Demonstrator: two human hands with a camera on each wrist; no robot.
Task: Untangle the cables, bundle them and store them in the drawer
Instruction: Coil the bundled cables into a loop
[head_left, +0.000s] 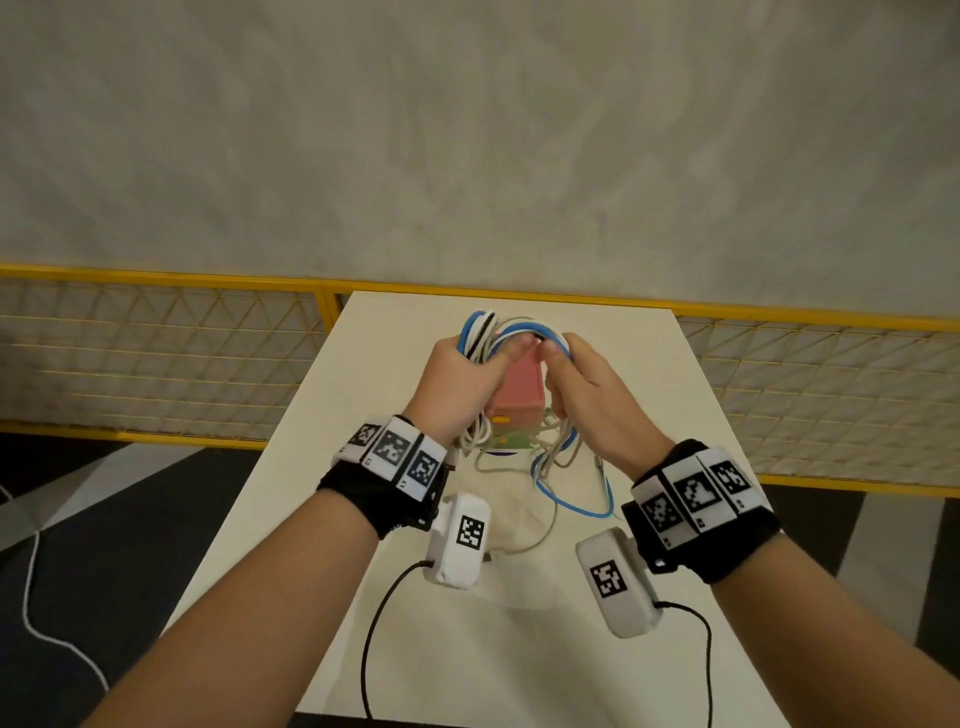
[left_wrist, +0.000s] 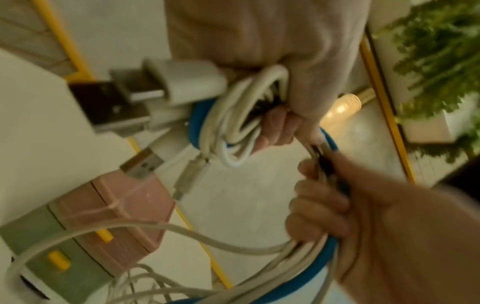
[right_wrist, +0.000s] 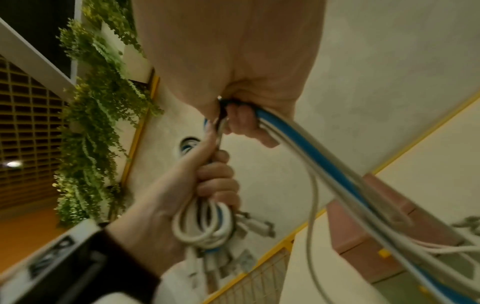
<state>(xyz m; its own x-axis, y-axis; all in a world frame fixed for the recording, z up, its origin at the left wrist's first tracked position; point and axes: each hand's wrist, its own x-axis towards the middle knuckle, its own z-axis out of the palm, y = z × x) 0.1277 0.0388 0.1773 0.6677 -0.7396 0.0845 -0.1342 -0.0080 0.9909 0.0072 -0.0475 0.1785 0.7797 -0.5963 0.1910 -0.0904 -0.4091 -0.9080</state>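
Both hands — left hand, right hand — around cables above table

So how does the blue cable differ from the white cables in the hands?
The blue cable is thicker than the white cables and shows as one strand, while the white ones are several. Both run through the grip of the left hand and right hand, coiled together above the table.

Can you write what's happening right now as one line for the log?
left hand: grips coiled cables | right hand: grips cable strands | loose ends on table | drawer box: shut, under hands
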